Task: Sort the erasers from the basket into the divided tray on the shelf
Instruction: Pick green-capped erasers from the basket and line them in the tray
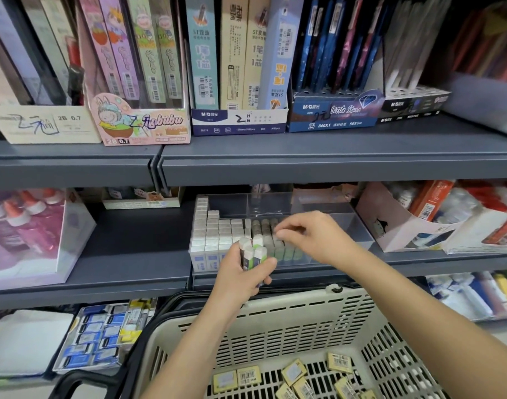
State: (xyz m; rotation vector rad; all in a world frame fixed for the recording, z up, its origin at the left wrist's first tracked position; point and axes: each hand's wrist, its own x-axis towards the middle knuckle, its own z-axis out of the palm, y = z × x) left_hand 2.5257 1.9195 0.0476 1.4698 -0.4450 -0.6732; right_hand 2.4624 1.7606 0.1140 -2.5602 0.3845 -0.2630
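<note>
Several green-sleeved erasers (253,254) are clamped as a bundle in the left hand (240,279). Fingers and thumb curl round their lower halves, and the bundle is held upright just in front of the clear divided tray (350,226). The right hand (313,236) reaches over the tray's middle compartment. Its thumb and forefinger are closed in a pinch on the top end of a single eraser (276,236) at the edge of the green-sleeved rows (264,228); blur hides whether that piece is fully seated. Each eraser is judged small, light and fairly stiff. Its paper sleeve gives a dry grip, but it could slide off the rubber block if pulled lengthwise. The better hold is therefore across the long sides of the sleeve, shifting to a fingertip pinch at the exposed top for lowering into a tight row. Neighbours standing on end may tip if nudged. The tray's left compartment holds blue-sleeved erasers (206,243), packed upright. The compartments to the right and rear show no erasers. The tray rests on the grey shelf (131,254). Below it stands the beige slatted basket (275,321), on whose floor yellow-sleeved erasers (294,371) lie flat and loose, not yet sorted.
</note>
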